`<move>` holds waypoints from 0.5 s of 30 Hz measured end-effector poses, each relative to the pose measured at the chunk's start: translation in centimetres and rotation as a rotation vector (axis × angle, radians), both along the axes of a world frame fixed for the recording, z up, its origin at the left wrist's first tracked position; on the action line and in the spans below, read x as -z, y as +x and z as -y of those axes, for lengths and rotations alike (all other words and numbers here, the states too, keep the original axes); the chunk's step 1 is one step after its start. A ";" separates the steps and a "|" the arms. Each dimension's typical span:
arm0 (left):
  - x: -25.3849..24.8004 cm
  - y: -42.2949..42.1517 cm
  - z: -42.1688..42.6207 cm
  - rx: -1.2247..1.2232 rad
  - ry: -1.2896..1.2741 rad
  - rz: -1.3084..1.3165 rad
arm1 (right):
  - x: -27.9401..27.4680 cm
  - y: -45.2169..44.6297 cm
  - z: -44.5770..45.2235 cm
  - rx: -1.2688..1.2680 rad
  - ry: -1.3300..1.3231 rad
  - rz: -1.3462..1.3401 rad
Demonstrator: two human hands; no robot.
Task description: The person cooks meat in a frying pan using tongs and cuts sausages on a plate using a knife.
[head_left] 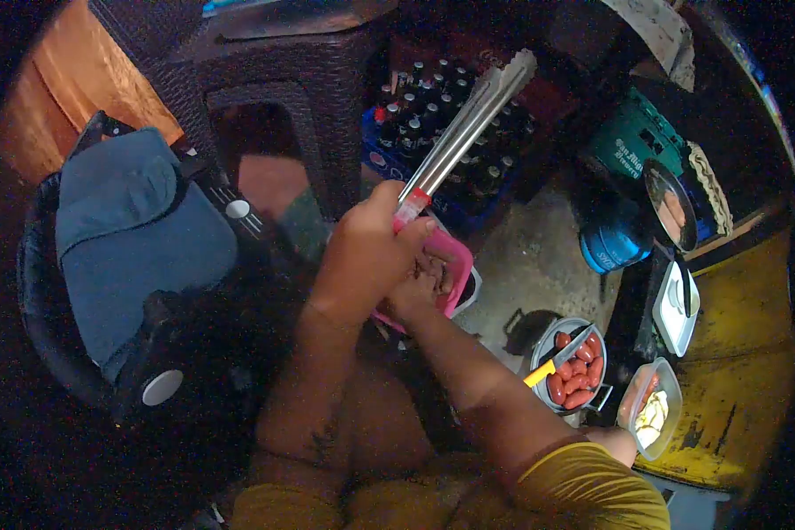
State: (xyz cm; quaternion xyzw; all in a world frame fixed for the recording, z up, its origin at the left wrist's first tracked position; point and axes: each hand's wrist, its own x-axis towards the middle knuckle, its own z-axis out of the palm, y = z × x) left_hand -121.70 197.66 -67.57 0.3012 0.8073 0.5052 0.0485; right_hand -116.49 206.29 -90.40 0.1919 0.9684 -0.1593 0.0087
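Note:
My left hand [362, 252] is closed around the red grip of metal tongs [468, 132], whose jaws point up and away to the right. Just below it, my right hand [420, 291] reaches into a pink plastic tub [458, 258]. Its fingers look curled there, and whatever they hold is in shadow and hard to make out. To the right of my right forearm stands a metal pot [539, 353] of red sausages [579, 375]. A knife [556, 358] with a yellow handle lies across its top.
Beyond the tongs sits a crate of dark bottles [433, 115]. Green crate [640, 146], blue gas cylinder [614, 243], frying pan [671, 208], white tray [676, 309] and clear food container [649, 411] line the right. A dark blue padded seat [141, 238] stands left, near a woven-pattern plastic chair [327, 88].

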 end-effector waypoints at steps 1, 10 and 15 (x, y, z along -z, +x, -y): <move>0.2 0.0 -0.1 -0.003 -0.028 -0.022 | 1.2 -0.3 -0.1 0.001 0.000 -0.002; 0.6 -0.2 0.4 0.020 0.046 0.030 | -1.7 -0.6 0.9 0.119 -0.313 0.272; 0.9 -0.6 0.6 -0.008 0.008 0.059 | 4.2 -0.4 -0.3 0.048 0.095 -0.220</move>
